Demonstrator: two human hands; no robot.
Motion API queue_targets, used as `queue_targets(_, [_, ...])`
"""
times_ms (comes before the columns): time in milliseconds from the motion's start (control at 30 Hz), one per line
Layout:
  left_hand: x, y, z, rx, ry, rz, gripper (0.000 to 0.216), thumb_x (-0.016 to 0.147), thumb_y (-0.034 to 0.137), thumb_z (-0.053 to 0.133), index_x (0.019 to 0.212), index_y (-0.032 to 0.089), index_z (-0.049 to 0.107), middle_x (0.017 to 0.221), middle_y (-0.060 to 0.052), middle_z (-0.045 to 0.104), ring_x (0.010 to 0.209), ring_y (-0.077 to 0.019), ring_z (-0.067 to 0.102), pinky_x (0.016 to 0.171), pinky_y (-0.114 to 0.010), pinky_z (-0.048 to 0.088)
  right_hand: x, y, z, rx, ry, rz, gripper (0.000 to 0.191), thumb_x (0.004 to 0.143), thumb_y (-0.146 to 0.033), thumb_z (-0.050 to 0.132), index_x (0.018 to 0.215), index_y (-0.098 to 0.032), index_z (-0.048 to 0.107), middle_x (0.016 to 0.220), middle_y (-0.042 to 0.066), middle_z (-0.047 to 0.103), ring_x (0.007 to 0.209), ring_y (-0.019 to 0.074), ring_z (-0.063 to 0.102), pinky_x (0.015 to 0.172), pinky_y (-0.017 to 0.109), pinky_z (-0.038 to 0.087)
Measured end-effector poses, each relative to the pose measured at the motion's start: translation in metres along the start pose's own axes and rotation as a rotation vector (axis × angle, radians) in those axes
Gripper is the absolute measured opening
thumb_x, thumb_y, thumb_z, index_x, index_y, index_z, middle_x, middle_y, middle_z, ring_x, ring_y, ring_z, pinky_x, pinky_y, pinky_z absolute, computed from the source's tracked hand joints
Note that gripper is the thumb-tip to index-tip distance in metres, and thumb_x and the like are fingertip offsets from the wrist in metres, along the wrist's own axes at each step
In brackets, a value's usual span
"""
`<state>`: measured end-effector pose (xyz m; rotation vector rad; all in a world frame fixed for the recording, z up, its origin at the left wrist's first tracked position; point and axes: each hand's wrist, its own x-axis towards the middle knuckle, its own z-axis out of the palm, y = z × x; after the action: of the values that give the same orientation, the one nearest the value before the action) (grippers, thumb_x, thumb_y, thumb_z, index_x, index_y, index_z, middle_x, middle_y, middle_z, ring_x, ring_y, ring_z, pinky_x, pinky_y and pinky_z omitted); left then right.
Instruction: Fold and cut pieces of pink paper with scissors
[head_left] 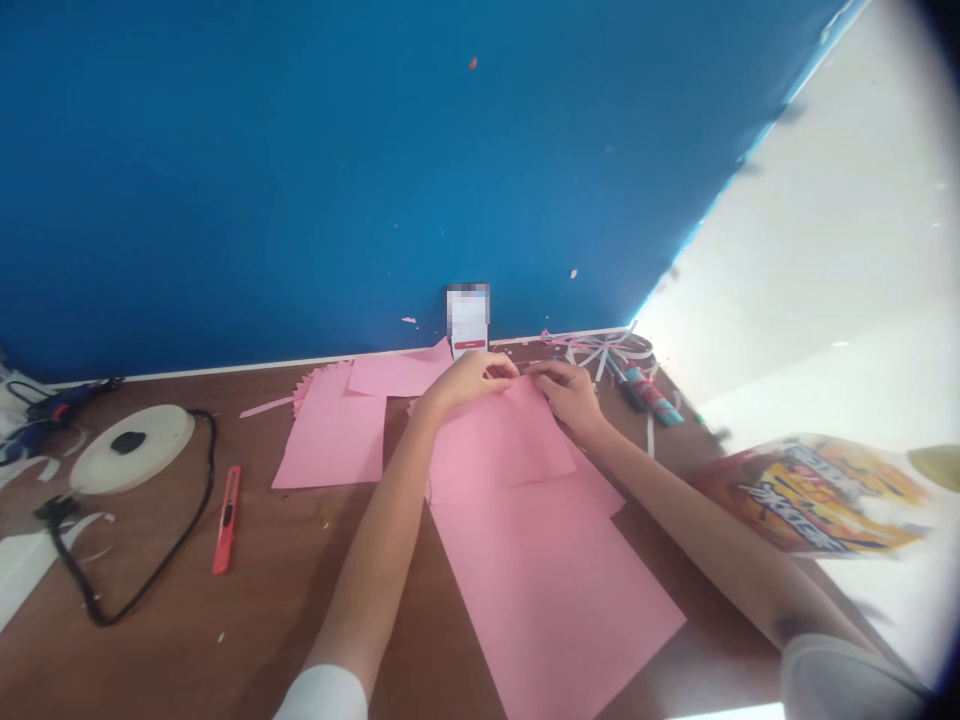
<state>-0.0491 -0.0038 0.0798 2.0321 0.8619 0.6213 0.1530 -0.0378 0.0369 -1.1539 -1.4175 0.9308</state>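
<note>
My left hand (471, 380) is at the far edge of a pink paper sheet (510, 440), with thumb and fingers closed on it. Opposite it, my right hand (568, 392) pinches the same sheet near its upper right corner. This sheet lies over other pink paper, with a larger pink sheet (555, 590) reaching toward me. To the left is another stack of pink paper (334, 435), its upper left edge cut or folded into a fringe. A loose pink piece (397, 373) lies across its top.
A phone (469, 322) leans on the blue wall behind my hands. At left lie a red box cutter (226, 520) and a white round base (135, 452) with a black cord. White ribbon (600, 348), small tubes (652, 395) and a snack packet (825, 497) are at right.
</note>
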Motion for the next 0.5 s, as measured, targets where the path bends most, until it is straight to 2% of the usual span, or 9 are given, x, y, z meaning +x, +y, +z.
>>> queue_targets(167, [-0.0027, 0.0029, 0.0003, -0.015, 0.016, 0.018, 0.022, 0.083, 0.027, 0.059, 0.099, 0.019, 0.072, 0.103, -0.007, 0.071, 0.091, -0.0177, 0.063, 0.08, -0.03, 0.047, 0.0013, 0.0037, -0.0004, 0.076, 0.004, 0.046, 0.018, 0.075, -0.029, 0.061, 0.085, -0.019, 0.072, 0.094, 0.005, 0.072, 0.073, 0.0151, 0.061, 0.061, 0.025, 0.046])
queue_targets(333, [-0.0038, 0.0042, -0.0011, -0.012, 0.03, 0.008, 0.021, 0.082, 0.027, 0.06, 0.096, 0.018, 0.073, 0.101, -0.007, 0.071, 0.089, -0.0172, 0.063, 0.078, -0.03, 0.048, -0.0002, -0.0036, 0.0003, 0.189, -0.018, 0.173, 0.023, 0.072, -0.035, 0.069, 0.087, -0.018, 0.069, 0.076, 0.002, 0.069, 0.061, 0.0121, 0.056, 0.057, 0.025, 0.044])
queue_targets(500, [-0.0014, 0.0015, -0.0017, 0.036, 0.032, 0.009, 0.019, 0.082, 0.026, 0.06, 0.094, 0.019, 0.073, 0.1, -0.006, 0.071, 0.086, -0.0169, 0.063, 0.079, -0.03, 0.047, -0.0002, -0.004, 0.0022, 0.198, -0.089, 0.184, 0.028, 0.072, -0.044, 0.07, 0.082, -0.018, 0.063, 0.072, 0.001, 0.064, 0.059, 0.011, 0.054, 0.051, 0.023, 0.043])
